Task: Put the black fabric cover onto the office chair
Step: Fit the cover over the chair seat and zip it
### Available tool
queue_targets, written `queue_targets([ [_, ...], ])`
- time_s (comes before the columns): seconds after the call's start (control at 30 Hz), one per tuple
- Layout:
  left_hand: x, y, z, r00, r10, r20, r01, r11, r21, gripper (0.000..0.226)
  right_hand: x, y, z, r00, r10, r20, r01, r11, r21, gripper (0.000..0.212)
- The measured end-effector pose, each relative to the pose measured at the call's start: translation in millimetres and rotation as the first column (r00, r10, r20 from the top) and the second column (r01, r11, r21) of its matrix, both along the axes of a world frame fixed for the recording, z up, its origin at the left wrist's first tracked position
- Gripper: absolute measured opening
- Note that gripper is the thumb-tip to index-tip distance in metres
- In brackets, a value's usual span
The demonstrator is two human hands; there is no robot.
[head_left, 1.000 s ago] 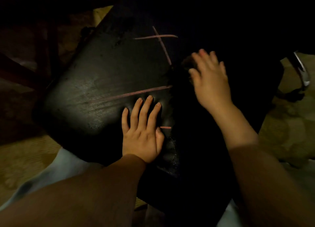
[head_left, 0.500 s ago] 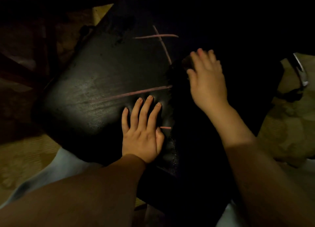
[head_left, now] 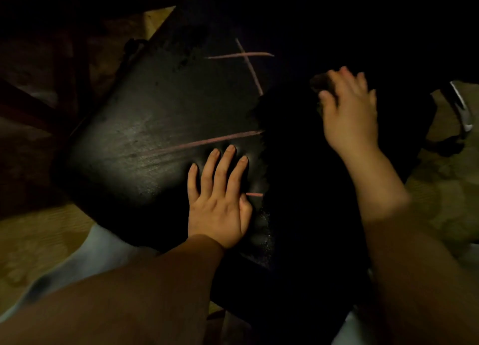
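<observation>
An office chair seat (head_left: 155,126) is being viewed from above in dim light, its worn black surface being crossed by thin pink score lines (head_left: 207,142). The left hand (head_left: 220,204) is being pressed flat on the bare seat near its front edge, with fingers straight and nothing being gripped. The black fabric cover (head_left: 298,163) is being spread over the right-hand part of the seat, with its uneven edge lying just beside the left thumb. The right hand (head_left: 350,116) is being laid on top of the cover, further back, with fingers spread and slightly bent. This hand is blurred, so it cannot be told whether cloth is being pinched. A patterned tan floor (head_left: 39,241) is being shown around the chair, and a shiny metal part (head_left: 464,111) is being glimpsed at the far right. The task is being judged as only partly done. Roughly the right portion of the seat is being covered, while the larger left portion is being left exposed and needs the cover drawn across it. The backrest is not being shown, so its state cannot be judged.
</observation>
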State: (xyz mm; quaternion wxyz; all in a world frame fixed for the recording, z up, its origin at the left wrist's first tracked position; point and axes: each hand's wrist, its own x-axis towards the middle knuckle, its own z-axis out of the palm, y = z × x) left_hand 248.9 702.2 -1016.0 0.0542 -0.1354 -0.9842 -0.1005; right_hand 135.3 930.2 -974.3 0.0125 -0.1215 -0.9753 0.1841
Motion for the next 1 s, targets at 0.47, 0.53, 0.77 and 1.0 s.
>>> queue_targets([
  [0.47,0,-1,1,1.000,-0.004,-0.003,0.004,1.000,-0.006,0.064,11,-61,-2,0.951,0.309,0.035,-0.310,0.950,0.031,0.049],
  [0.53,0,-1,1,1.000,-0.003,-0.004,0.003,1.000,-0.013,0.064,14,-72,-2,0.927,0.372,0.040,-0.373,0.928,0.011,0.050],
  [0.77,0,0,1,1.000,-0.006,-0.001,0.006,1.000,0.001,0.064,4,-51,-3,0.963,0.268,0.036,-0.269,0.963,0.024,0.047],
  [1.0,0,-1,-1,1.000,-0.011,0.006,0.011,1.000,0.027,0.063,-9,1,-5,1.000,-0.012,-0.011,0.012,1.000,0.025,0.046],
])
